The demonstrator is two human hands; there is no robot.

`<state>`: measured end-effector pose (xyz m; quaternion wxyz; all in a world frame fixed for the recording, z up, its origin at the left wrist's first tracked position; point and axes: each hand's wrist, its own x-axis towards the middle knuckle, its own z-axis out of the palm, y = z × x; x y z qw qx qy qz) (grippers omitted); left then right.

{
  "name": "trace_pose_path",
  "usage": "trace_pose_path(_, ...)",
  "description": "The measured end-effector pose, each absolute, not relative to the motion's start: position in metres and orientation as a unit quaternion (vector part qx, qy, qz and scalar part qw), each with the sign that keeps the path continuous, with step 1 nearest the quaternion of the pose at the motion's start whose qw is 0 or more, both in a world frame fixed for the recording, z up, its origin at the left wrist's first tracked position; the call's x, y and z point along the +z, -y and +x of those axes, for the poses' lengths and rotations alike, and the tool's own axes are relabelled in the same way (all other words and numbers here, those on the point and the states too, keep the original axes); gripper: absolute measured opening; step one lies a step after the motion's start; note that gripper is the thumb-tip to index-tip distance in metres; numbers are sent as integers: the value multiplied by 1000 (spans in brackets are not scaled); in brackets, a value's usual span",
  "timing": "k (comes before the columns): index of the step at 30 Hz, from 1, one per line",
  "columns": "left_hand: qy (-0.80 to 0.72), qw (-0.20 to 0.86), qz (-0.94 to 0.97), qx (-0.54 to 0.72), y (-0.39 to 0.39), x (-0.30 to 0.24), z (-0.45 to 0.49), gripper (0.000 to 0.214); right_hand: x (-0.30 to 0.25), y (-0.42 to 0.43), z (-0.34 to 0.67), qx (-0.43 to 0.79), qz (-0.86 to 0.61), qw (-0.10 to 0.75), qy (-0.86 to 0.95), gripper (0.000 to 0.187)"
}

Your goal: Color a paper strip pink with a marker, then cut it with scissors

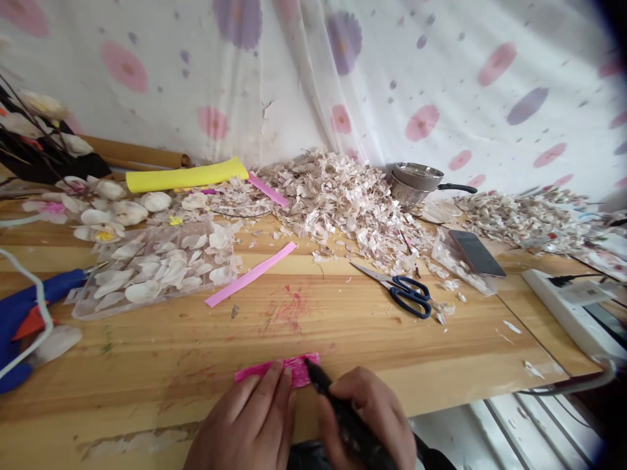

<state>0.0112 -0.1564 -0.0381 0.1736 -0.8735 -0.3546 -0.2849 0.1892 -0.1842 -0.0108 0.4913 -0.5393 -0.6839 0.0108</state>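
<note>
My left hand (249,418) lies with its fingers stretched out on a bright pink strip of paper (306,369), pressing it against the wooden table. A black marker (349,418) is gripped in my right hand (372,411). Its tip touches the right end of the strip, where the colour looks darker and streaky. The left part of the strip is partly covered by my fingers. Beyond my hands, a longer, paler pink strip (252,274) lies flat. Scissors with dark blue handles (404,294) rest to its right, blades pointing left.
A clear tray of white petals (157,267) stands at left, beside a blue hot glue gun (29,313). Heaped petals (337,202) line the back, near a yellow roll (186,175) and a small pan (416,179). A phone (476,252) and power strip (563,313) lie right.
</note>
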Motion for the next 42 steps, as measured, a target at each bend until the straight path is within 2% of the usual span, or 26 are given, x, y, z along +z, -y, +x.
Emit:
trace_pose_path(3, 337, 175, -880, -284, 154, -36, 11, 39, -13, 186, 184, 22, -528, 477, 702, 12)
trace_pose_path(7, 320, 193, -877, -303, 154, -37, 10, 39, -14, 189, 178, -24, -620, 495, 609, 10)
trace_pose_path(13, 326, 156, -884, -296, 156, -38, 8, 40, -15, 184, 182, 14, -515, 467, 718, 14)
trace_pose_path(19, 329, 169, -882, -292, 156, -41, 10, 38, -12, 186, 190, -14, -597, 477, 645, 12)
trace_pose_path(24, 331, 158, -880, -300, 156, -39, 10, 43, -14, 183, 183, 31, -517, 469, 715, 13)
trace_pose_path(30, 340, 156, -872, -316, 156, -37, 11, 38, -16, 186, 186, 0, -596, 483, 641, 10)
trace_pose_path(35, 328, 151, -895, -262, 157, -46, 3, 38, -11, 185, 179, 77, -516, 447, 727, 11)
trace_pose_path(42, 340, 170, -878, -292, 155, -41, 7, 39, -20, 186, 180, 7, -583, 495, 644, 8)
